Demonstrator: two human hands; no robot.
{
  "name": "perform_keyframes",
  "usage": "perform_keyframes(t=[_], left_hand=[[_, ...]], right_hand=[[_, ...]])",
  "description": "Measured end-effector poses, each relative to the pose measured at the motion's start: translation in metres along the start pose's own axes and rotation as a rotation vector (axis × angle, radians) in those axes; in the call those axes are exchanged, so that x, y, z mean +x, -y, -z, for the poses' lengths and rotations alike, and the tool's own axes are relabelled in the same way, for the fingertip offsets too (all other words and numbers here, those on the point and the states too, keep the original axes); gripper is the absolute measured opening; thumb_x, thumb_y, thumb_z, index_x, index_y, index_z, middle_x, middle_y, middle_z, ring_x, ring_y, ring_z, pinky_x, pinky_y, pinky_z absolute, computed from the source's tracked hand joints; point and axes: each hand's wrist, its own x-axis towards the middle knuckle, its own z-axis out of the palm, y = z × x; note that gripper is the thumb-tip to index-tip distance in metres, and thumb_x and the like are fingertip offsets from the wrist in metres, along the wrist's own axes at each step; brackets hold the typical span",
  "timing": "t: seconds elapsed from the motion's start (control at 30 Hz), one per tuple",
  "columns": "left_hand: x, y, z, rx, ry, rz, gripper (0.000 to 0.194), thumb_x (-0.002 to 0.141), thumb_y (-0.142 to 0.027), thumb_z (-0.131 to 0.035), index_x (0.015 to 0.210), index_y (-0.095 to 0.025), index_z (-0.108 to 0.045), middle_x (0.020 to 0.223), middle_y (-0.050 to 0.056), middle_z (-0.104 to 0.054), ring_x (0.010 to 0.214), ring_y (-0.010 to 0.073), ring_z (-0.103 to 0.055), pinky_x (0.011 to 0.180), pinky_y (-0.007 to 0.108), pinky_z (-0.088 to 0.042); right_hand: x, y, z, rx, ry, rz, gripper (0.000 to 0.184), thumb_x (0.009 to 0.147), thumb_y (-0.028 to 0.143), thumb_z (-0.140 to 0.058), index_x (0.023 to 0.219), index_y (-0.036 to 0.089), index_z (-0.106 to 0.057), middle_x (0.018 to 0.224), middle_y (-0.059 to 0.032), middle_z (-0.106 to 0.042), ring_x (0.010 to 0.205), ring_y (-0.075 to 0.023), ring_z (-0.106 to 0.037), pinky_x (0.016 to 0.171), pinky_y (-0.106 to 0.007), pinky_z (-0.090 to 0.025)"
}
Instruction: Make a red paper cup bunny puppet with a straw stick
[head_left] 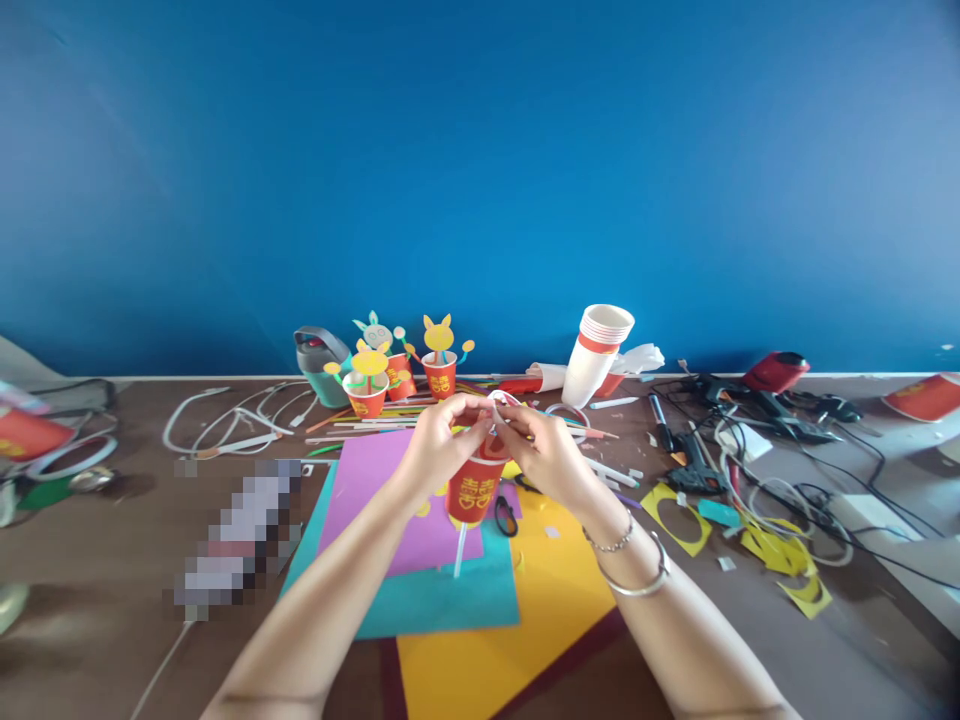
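Over the mouth of a red paper cup (474, 490) with gold characters, my left hand (450, 440) and my right hand (540, 450) meet fingertip to fingertip. Both are closed in a pinch on a thin white piece (498, 398), largely hidden by the fingers. A white straw (460, 552) sticks out below the cup toward me. Beneath lie purple (367, 500), teal (435, 605) and yellow (555, 600) paper sheets. Black-handled scissors (506, 517) rest just right of the cup.
Cups with paper animal figures (439, 375) stand at the back, beside a grey-green bottle (322, 365). Stacked white cups (596, 355) lean behind my right hand. Glue guns (694, 465), cables and yellow scraps (679, 520) spread rightward. A pixelated object (236, 540) lies left.
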Motion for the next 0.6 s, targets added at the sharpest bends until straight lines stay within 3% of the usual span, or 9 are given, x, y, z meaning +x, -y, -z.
perform_keyframes(t=[0.1, 0.27, 0.5, 0.6], left_hand=[[-0.001, -0.001, 0.003, 0.069, -0.026, -0.033, 0.016, 0.082, -0.031, -0.065, 0.089, -0.017, -0.066, 0.083, 0.004, -0.070, 0.076, 0.0170, -0.065, 0.070, 0.026, -0.049], [-0.006, -0.009, 0.010, 0.176, 0.049, -0.115, 0.008, 0.088, -0.025, -0.055, 0.083, -0.019, -0.057, 0.077, -0.001, -0.062, 0.071, 0.0129, -0.058, 0.066, 0.023, -0.044], [-0.013, -0.013, 0.010, 0.301, 0.022, -0.167, 0.015, 0.094, -0.027, -0.048, 0.082, -0.019, -0.048, 0.075, -0.001, -0.056, 0.068, 0.0123, -0.051, 0.065, 0.024, -0.038], [-0.012, -0.014, 0.010, 0.243, -0.003, -0.145, 0.019, 0.095, -0.032, -0.047, 0.082, -0.019, -0.049, 0.075, -0.001, -0.056, 0.068, 0.0121, -0.051, 0.063, 0.024, -0.038]], right_hand=[[-0.002, 0.004, 0.000, -0.005, 0.034, 0.015, 0.025, 0.096, 0.035, -0.049, 0.096, 0.019, -0.069, 0.074, -0.0052, -0.071, 0.069, -0.0204, -0.066, 0.059, -0.028, -0.050], [-0.006, 0.017, 0.003, -0.064, 0.062, 0.092, 0.024, 0.097, 0.030, -0.050, 0.085, 0.019, -0.068, 0.070, -0.0023, -0.069, 0.060, -0.0150, -0.060, 0.057, -0.025, -0.045], [-0.006, 0.013, 0.006, -0.384, -0.244, 0.211, 0.024, 0.091, 0.032, -0.063, 0.073, 0.020, -0.073, 0.062, -0.0036, -0.071, 0.062, -0.0180, -0.064, 0.080, -0.035, -0.045], [-0.002, 0.010, 0.009, -0.231, -0.165, 0.170, 0.021, 0.091, 0.029, -0.061, 0.079, 0.019, -0.075, 0.067, -0.0047, -0.074, 0.062, -0.0179, -0.067, 0.069, -0.030, -0.048]])
